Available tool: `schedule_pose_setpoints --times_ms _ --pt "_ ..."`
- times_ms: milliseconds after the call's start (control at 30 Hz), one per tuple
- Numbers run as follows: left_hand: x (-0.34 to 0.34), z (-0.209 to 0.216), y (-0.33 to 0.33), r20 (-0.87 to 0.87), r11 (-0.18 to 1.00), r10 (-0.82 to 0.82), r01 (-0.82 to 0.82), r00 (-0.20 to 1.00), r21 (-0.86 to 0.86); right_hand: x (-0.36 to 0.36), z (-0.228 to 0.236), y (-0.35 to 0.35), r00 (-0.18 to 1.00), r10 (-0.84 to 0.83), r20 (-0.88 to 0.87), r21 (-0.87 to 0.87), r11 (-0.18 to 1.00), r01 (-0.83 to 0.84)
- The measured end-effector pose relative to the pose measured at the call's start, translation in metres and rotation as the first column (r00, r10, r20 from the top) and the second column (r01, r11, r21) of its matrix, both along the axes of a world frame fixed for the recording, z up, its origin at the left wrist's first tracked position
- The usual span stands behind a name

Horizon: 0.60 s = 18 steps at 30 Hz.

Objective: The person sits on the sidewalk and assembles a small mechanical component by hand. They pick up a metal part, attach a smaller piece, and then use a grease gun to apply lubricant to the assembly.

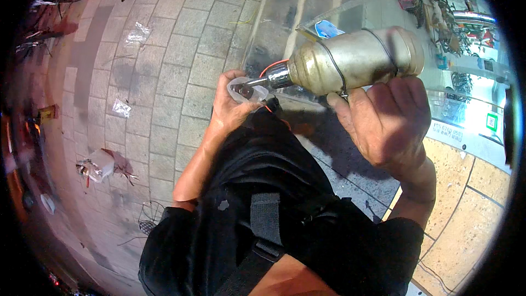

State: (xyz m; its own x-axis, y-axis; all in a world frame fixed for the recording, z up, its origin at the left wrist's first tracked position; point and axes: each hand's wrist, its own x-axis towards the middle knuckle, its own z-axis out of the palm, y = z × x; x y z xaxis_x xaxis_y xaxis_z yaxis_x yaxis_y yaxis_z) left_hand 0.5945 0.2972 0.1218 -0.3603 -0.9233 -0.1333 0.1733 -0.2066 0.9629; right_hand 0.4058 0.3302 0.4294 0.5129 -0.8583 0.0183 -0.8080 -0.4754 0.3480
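My right hand (386,120) is closed on the underside of a large, grimy, yellowish-silver bottle (356,57), bound with dark wire. The bottle lies almost on its side, with its neck toward my left. A black collar (279,75) at the neck carries a thin spout, which reaches into a small translucent plastic cup or pouch (259,93). My left hand (226,104) is closed around that cup at waist height. Something dark shows inside the cup, but I cannot make out what it is. Whether any liquid is flowing cannot be seen.
Grey paving (192,49) spreads to the left, with scraps of clear plastic (121,107) and a white container (100,164) on it. A glass panel (372,11) and steps stand ahead right. Beige tiles (466,214) lie at the lower right. An orange cable (272,66) runs behind the spout.
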Motion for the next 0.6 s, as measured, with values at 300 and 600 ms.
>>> schedule_pose_setpoints --times_ms 300,600 --pt "-0.0013 0.0001 0.0043 -0.082 1.000 0.019 -0.018 0.996 0.018 -0.0024 -0.0014 0.0023 1.000 0.025 -0.008 -0.015 1.000 -0.025" --pt "0.0003 -0.0025 0.0052 -0.034 1.000 -0.002 0.003 0.999 0.010 -0.0012 0.0001 0.0027 0.999 0.028 -0.020 -0.025 0.999 -0.028"
